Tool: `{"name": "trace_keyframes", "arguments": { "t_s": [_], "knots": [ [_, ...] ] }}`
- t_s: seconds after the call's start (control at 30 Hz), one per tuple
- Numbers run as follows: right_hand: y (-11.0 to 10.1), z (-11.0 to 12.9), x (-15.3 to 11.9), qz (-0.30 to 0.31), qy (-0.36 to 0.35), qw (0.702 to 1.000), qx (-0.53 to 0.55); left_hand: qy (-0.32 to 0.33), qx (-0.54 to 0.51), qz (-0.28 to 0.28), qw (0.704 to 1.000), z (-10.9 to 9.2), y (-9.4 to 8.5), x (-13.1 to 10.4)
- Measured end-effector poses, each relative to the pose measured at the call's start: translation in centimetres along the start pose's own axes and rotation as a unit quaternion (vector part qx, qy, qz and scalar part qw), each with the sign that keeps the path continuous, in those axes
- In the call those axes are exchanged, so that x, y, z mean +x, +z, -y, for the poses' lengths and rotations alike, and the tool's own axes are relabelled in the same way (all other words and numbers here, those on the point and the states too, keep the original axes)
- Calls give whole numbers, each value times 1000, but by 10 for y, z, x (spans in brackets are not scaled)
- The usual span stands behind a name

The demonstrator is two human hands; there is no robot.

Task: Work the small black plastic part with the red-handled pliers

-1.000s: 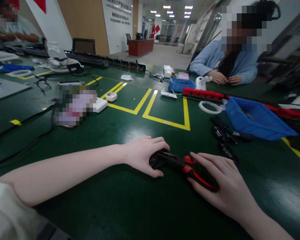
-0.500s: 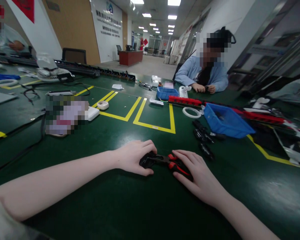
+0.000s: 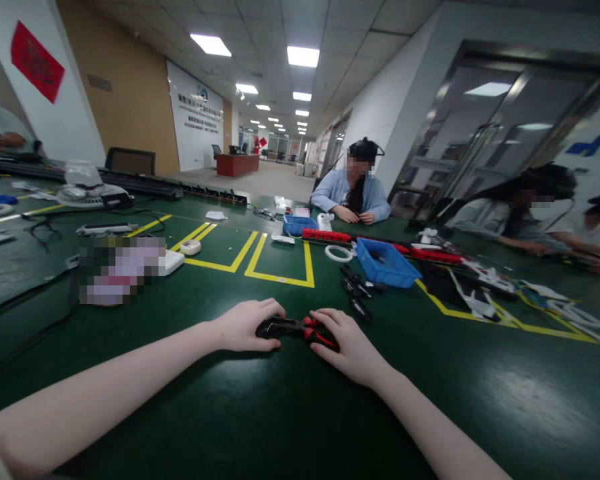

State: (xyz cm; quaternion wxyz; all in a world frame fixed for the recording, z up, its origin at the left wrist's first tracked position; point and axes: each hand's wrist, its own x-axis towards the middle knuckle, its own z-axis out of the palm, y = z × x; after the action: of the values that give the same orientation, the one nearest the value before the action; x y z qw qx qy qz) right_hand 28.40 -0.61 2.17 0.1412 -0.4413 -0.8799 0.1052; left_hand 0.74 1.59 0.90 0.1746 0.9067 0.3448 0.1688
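My left hand is closed round a small black part resting low over the green table. The pliers, with red and black handles, lie level to its right, their dark jaws reaching to the black part. Wrapped over the handles is my right hand, thumb on the near side and fingers on the far side. How the jaws meet the black part is partly hidden by my left fingers.
Several black parts lie right of the hands, near a blue bin and a white ring. A phone and white box are at left. Across the green table sits a person.
The view has tilted up and turned right, so the hands and table objects appear shifted left, and more people show at right. Both hands keep their holds on the black part and pliers.
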Motion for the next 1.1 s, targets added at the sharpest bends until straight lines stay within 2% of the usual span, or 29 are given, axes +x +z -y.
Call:
{"name": "trace_keyframes", "arguments": {
  "t_s": [0.47, 0.8, 1.1],
  "knots": [
    [-8, 10, -5, 17, 9, 1000, -8, 4, 7, -2, 1000, -4, 2, -1],
    [0, 10, -1, -30, -36, 996, -82, 17, 35, -7, 999, -2, 6, -2],
    [10, 6, 7, -66, -36, 994, -83, -1, 34, -21, 999, -1, 6, -3]
  ]
}}
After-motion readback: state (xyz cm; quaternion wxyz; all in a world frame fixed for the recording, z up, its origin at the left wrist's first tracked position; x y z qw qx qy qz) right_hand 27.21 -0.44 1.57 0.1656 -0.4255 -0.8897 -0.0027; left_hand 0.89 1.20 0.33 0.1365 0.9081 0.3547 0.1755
